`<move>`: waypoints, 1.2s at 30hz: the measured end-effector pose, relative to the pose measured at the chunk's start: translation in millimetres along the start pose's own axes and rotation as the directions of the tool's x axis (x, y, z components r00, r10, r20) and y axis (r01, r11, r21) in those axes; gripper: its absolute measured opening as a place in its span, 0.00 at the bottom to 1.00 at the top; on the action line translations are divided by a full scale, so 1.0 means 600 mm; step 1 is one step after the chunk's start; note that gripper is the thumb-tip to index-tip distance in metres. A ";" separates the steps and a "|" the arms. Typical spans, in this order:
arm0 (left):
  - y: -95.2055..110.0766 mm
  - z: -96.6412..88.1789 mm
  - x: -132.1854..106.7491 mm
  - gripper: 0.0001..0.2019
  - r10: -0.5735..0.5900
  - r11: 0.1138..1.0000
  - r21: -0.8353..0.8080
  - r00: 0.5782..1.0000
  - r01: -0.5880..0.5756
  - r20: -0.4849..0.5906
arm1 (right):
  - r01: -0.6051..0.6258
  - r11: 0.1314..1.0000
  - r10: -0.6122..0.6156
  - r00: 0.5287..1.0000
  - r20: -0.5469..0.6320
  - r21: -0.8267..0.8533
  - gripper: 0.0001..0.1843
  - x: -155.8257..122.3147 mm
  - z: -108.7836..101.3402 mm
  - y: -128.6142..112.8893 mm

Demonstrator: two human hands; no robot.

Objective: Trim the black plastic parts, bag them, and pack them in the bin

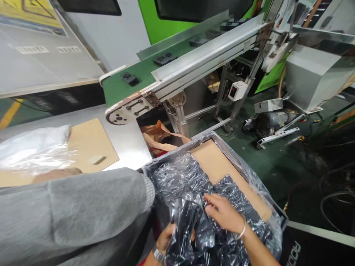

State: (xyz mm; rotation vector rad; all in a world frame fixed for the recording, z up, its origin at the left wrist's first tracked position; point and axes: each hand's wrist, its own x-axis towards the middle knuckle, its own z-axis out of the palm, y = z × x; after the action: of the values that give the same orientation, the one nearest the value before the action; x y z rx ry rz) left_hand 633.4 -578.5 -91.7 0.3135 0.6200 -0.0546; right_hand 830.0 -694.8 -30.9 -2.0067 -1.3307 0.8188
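Left hand [165,238]: fingers closed round a long black part in clear plastic [184,223], held tilted in the near part of a grey plastic crate lined with clear film [180,149]. Right hand [223,212]: fingers half bent, just beside that part; can't tell if it grips anything. Crate also has black parts in clear plastic wrap [177,173] and a tan cardboard sheet [208,160]. Left: 1 co-worker's grey sleeve [97,207], then a shiny metal table [133,147] with white-clear plastic bags [36,146]. Farther: green conveyor belt [146,78] carrying loose black parts [129,78].
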 end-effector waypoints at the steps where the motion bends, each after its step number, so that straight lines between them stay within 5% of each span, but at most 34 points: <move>1: 0.001 0.000 0.010 0.18 0.005 1.000 0.012 0.999 -0.005 0.054 | 0.003 0.998 -0.005 1.000 0.027 0.069 0.25 -0.005 0.006 -0.011; 3: 0.005 0.001 0.028 0.18 0.018 0.999 0.036 0.991 -0.023 0.132 | -0.053 0.989 0.046 0.998 0.050 0.135 0.30 -0.007 0.017 -0.016; 7: 0.007 -0.001 0.048 0.20 -0.003 0.998 0.063 0.995 -0.003 0.101 | -0.125 0.980 0.113 0.990 0.088 0.153 0.39 0.003 0.022 0.014; 13: 0.003 0.004 0.061 0.16 -0.028 0.996 0.082 0.995 0.019 0.100 | -0.021 1.000 0.023 0.984 0.174 -0.015 0.32 0.029 -0.021 0.073; 18: 0.015 0.028 0.069 0.15 0.001 1.000 0.019 1.000 -0.001 -0.029 | -0.072 0.972 0.095 0.991 0.096 -0.223 0.29 0.112 -0.063 0.170; 23: 0.011 0.044 0.073 0.14 0.062 0.998 -0.008 0.978 -0.065 -0.198 | -0.052 0.917 0.100 0.990 0.102 -0.395 0.29 0.179 -0.054 0.236; 30: 0.001 0.043 0.096 0.14 0.146 0.983 -0.047 0.912 -0.177 -0.384 | 0.083 0.897 0.032 0.967 0.252 -0.433 0.33 0.149 -0.022 0.249; 36: 0.005 0.062 0.124 0.18 0.198 0.974 0.003 0.852 -0.225 -0.485 | 0.003 0.904 0.033 0.997 0.076 -0.428 0.25 0.118 -0.019 0.180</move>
State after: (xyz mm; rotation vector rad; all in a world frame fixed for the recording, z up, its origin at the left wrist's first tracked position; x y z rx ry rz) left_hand 715.2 -584.0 -105.1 0.3436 1.0796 0.2625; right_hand 922.3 -665.3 -116.7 -2.3388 -1.6590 0.6605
